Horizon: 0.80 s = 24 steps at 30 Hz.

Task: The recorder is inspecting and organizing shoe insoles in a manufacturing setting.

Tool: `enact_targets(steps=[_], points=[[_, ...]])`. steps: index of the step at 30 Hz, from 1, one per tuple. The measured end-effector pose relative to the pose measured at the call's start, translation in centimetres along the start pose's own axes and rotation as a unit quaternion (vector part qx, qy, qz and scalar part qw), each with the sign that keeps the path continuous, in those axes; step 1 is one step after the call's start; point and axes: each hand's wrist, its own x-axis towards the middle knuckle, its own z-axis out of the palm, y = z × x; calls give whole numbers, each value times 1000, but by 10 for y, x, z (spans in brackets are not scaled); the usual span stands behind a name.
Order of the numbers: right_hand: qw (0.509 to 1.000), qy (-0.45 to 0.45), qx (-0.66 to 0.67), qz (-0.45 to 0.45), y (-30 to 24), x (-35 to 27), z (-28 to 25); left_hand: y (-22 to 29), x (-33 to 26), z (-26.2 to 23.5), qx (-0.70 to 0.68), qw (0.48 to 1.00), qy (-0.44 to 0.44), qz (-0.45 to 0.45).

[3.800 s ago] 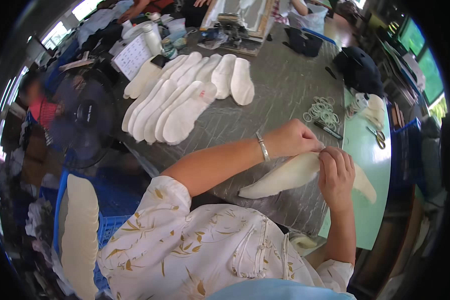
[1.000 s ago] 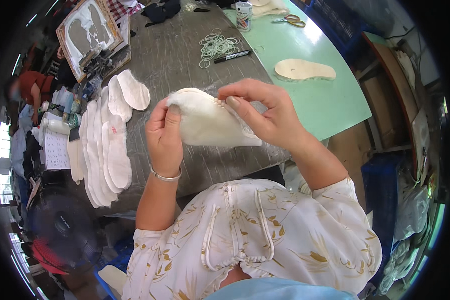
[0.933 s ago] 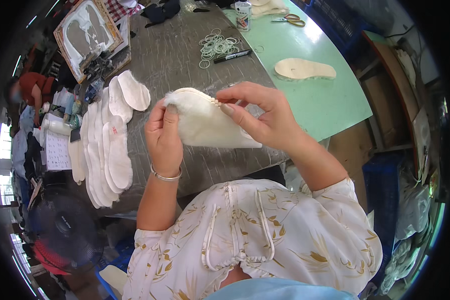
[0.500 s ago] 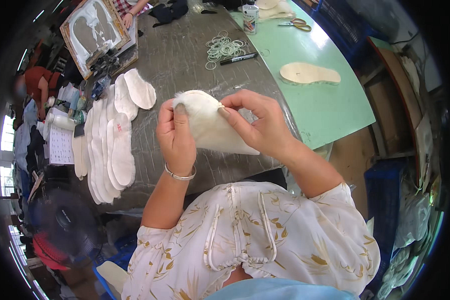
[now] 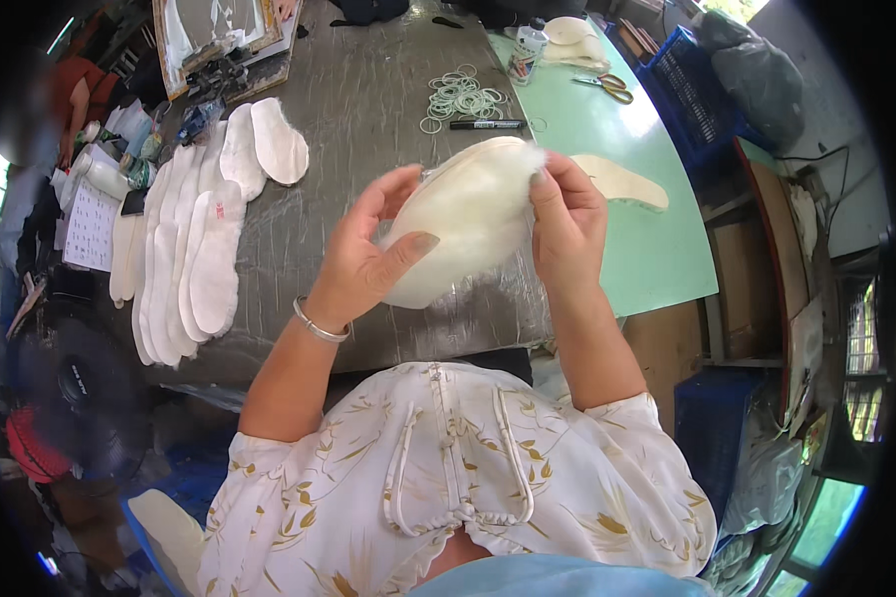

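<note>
Between my two hands, above the dark table, is a white fleece insole with a fluffy surface and a seam-like edge along its upper side. My left hand grips its left side, thumb on the fleece and fingers behind. At the upper right end my right hand pinches the furry edge between thumb and fingers. Whether one layer or more is held, I cannot tell. A row of white insoles overlaps on the table to the left, one bearing a small red mark. A cream insole lies partly behind my right hand.
The dark table meets a green board on the right. Pale rubber bands and a black marker lie beyond my hands. Farther off are a bottle, scissors and a framed screen. A fan stands at left.
The insole has turned so that its seamed end points to the upper right. My right hand has shifted right to that end; my left hand now holds the left side. The view has shifted.
</note>
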Motion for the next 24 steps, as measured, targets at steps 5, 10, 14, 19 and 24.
enact_targets(steps=[5, 10, 14, 19, 24], points=[[992, -34, 117, 40, 37, -3, -26, -3, -24, -15, 28, 996, -19, -77], [994, -48, 62, 81, 29, 5, -42, -1, -26, -20, 149, 989, -7, -17], [956, -134, -251, -65, 16, 13, -29, -4, -23, -30, 279, 960, -35, 7], [866, -269, -412, -87, 27, 8, -17, -12, -25, -32, 323, 945, -51, -7], [916, -255, -304, 54, 62, -5, -23, -25, -39, -38, 393, 917, -65, -10]])
